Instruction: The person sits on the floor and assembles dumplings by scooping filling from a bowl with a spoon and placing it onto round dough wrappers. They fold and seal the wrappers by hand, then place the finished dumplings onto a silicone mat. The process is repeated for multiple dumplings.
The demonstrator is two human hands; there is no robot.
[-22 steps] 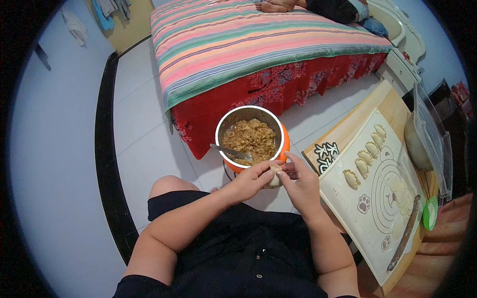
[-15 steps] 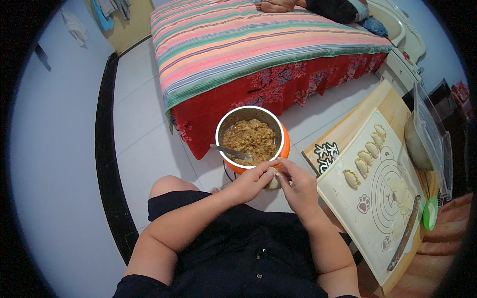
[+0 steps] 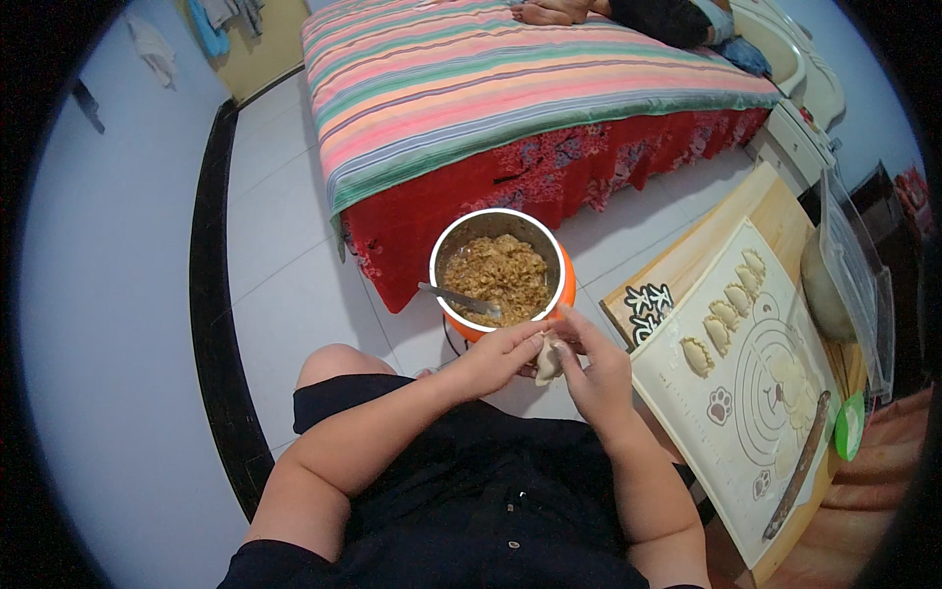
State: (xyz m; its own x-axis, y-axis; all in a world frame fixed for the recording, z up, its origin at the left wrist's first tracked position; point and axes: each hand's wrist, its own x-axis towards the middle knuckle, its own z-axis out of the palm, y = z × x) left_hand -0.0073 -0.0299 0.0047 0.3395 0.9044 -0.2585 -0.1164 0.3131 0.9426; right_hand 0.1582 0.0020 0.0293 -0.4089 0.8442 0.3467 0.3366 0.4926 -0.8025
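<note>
Above my lap, a pale dumpling point(image 3: 549, 363) is pinched between my two hands. My left hand point(image 3: 498, 357) closes on it from the left, with the thumb along its top. From the right, my right hand point(image 3: 594, 371) grips its edge between thumb and fingers; some fingertips are hidden. Just beyond the hands stands a metal pot point(image 3: 439, 240) with a white rim, holding brown minced filling point(image 3: 498, 273). A metal spoon point(image 3: 461, 298) rests in the filling, its handle over the left rim. The pot sits on something orange point(image 3: 566, 291).
At the right, a wooden table point(image 3: 638, 285) carries a white printed mat point(image 3: 677, 393) with several finished dumplings point(image 3: 723, 324), flat dough wrappers point(image 3: 797, 388) and a dark rolling pin point(image 3: 800, 466). A green bowl point(image 3: 850, 427) sits beside it. A striped bed point(image 3: 471, 88) stands ahead, a person's feet point(image 3: 549, 12) on it.
The dumpling has turned in my hands and shows more of its side. My right fingers have shifted slightly along its edge. The view has moved a little.
</note>
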